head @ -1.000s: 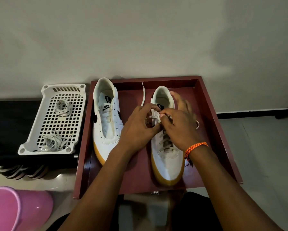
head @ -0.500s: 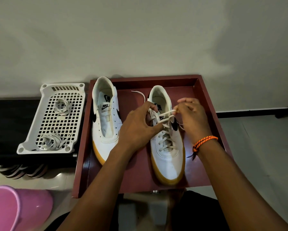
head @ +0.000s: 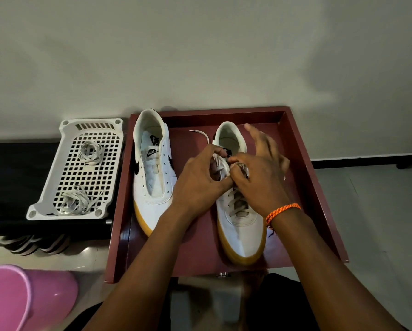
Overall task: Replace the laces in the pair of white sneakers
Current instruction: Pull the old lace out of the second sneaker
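Pinching lace (head: 220, 168) over right sneaker (head: 242, 225): left hand (head: 197, 185), right hand (head: 259, 177).

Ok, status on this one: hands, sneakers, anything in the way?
Both hands pinching the lace at the right sneaker's top eyelets. Left sneaker unlaced. Nothing in the way.

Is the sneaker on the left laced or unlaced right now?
Unlaced. The left sneaker shows bare eyelets and an exposed tongue, no lace across it, unlike the right sneaker.
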Tool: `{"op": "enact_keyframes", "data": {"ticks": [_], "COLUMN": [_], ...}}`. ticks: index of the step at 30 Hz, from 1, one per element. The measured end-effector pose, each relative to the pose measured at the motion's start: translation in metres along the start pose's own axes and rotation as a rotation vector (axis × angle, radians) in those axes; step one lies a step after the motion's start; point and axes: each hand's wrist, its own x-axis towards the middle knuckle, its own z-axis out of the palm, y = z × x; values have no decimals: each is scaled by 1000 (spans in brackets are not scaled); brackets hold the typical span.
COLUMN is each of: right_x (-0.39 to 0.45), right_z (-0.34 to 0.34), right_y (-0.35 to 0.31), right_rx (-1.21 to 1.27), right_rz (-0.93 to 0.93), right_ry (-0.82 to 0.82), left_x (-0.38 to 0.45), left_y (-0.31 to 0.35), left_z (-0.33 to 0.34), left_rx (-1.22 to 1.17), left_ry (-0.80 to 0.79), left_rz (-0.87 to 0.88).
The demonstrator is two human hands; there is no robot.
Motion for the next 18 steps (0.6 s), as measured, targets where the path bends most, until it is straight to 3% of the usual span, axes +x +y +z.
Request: {"op": "enact_keyframes", "data": {"ticks": [5, 9, 14, 18], "right_x": [2, 3, 13, 9], "right_z": [2, 3, -7, -12], "right_y": [-3, 1, 11, 8], "right_rx": [28, 98, 372, 210], "right_rz": [47, 69, 244, 168], "right_ry": [-104, -77, 119, 207], "left_x": [1, 1, 2, 1], "left_y": [-1, -1, 2, 2], "left_z": [0, 0, 0, 0], "left_rx": [6, 60, 87, 94], "left_ry": [-7, -17, -14, 18], "left_rz": [4, -32, -62, -55]}}
